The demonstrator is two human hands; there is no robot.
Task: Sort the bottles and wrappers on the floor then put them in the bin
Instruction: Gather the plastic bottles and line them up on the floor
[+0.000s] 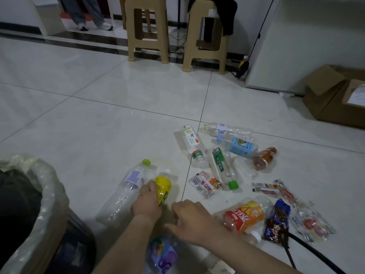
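Now | left hand (147, 202) grips yellow bottle (164, 187) | right hand (190, 218) beside it, loosely curled, empty

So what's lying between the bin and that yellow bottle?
A big clear bottle with a green cap lies on its side between the bin and the yellow bottle, as the head view shows.
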